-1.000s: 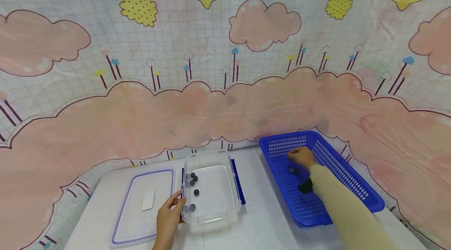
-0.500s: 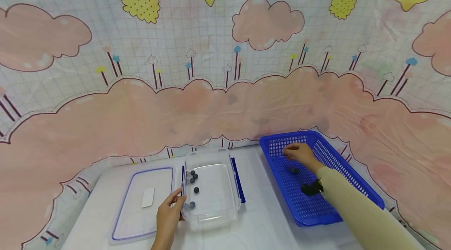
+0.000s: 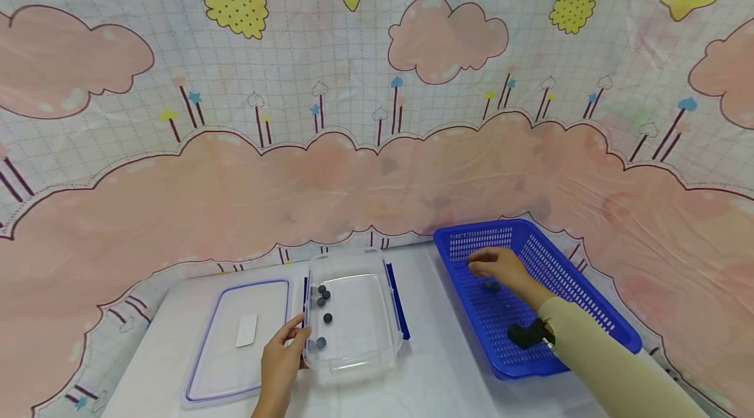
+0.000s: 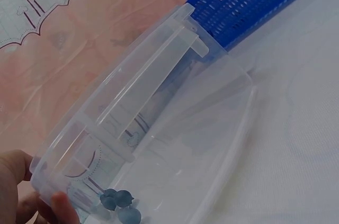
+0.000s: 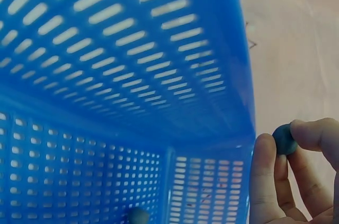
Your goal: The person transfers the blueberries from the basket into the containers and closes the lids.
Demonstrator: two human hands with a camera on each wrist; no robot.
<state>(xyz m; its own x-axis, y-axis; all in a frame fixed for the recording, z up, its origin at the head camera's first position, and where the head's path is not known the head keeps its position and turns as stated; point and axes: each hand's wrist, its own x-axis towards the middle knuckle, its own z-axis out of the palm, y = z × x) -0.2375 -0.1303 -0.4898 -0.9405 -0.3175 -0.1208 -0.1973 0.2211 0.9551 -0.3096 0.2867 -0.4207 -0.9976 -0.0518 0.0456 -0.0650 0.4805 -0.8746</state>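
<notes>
My right hand (image 3: 501,269) is over the left wall of the blue basket (image 3: 480,333), thumb and fingertips pinching one dark blueberry (image 5: 284,140). Two more blueberries (image 3: 491,286) lie on the basket floor beneath that hand. With fingers and thumb at its left wall, my left hand (image 3: 281,359) grips the clear plastic box (image 3: 353,364). Several blueberries (image 3: 327,318) sit inside this lidless box, along its left side. The left wrist view shows thumb (image 4: 64,209) and fingers at a corner of the box.
Left of the box lies its clear lid (image 3: 203,339) with a blue seal and a white rectangle (image 3: 247,330). Blue side clips (image 3: 398,303) stick out from the box. White table (image 3: 436,365) shows between box and basket. A patterned cloth (image 3: 330,182) hangs behind.
My right hand has moved left inside the basket area, toward its left wall, with the blueberry between its fingers. My left hand stays on the box; the head view shifted slightly.
</notes>
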